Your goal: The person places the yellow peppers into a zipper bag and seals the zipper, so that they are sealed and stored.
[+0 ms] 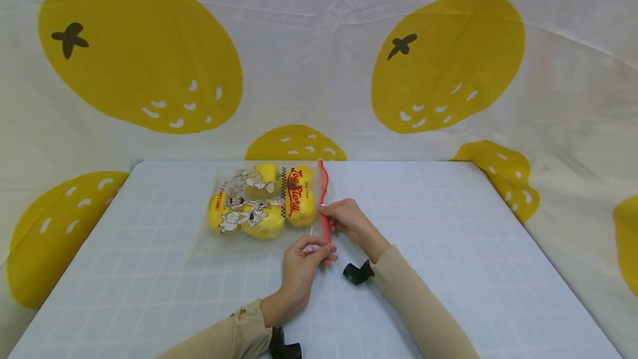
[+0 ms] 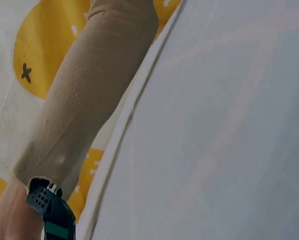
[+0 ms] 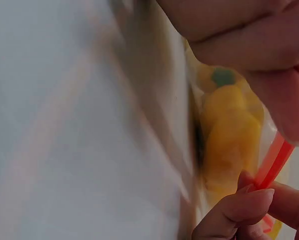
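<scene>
A clear zip bag [image 1: 203, 248] printed "Toy Story" lies on the table, with several rounded yellow things [image 1: 265, 225] inside. A red strip [image 1: 323, 181] runs along its right edge, the bag's mouth. My left hand [image 1: 298, 273] pinches the strip's near end between thumb and fingers. Farther up, my right hand [image 1: 351, 219] pinches the same strip. In the right wrist view, the red strip [image 3: 275, 161] spans between the right hand's fingers [image 3: 284, 95] above and the left hand's fingertips [image 3: 244, 205] below. One yellow thing there shows a green patch [image 3: 222, 76].
The table [image 1: 478, 248] has a pale cloth with a faint grid. Behind it hangs a white curtain [image 1: 309, 60] with yellow fruit prints. Black wrist devices sit at the right cuff [image 1: 358, 273] and left cuff [image 1: 285, 346]. A beige sleeve [image 2: 89, 90] crosses the left wrist view.
</scene>
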### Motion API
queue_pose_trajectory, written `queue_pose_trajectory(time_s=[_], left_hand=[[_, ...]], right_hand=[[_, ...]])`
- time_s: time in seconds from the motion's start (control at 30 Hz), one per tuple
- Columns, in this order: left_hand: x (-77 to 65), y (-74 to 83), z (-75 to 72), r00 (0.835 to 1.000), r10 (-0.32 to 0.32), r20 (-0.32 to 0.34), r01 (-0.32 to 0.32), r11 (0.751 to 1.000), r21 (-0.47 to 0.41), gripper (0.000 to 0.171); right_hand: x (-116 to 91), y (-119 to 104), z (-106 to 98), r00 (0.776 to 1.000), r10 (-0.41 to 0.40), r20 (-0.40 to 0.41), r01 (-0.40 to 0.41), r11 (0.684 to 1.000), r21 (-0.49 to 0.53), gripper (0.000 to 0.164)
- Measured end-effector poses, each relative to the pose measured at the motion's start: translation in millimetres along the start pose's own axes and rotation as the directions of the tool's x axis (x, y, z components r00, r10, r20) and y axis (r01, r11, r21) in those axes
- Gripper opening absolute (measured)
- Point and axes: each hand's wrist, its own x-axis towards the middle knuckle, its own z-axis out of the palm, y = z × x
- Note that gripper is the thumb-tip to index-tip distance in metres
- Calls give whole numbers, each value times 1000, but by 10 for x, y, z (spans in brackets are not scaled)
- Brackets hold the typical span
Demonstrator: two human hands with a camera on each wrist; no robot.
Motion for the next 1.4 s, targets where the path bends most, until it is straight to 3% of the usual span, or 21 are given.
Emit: queue_pose_trajectory(time_s=[0.17,0.5,1.07,1.4], left_hand=[[-2,14,-21,1000,-12,3,12,1000,8,13],[-4,2,-33,999,36,30,-36,999,-28,12],[-82,35,-61,999,4,48,-4,1000,13,11],[-87,38,-77,999,-11,42,10,1000,22,10]], right_hand=[[124,-79,3,1000,1,-11,-1,1000,-13,20],[430,-279,25,995,-22,-97,20,1000,-17,21],[960,-604,-4,985,-69,-157,74,997,26,14],[1107,-683,-3,985,-50,-165,53,999,12,11]])
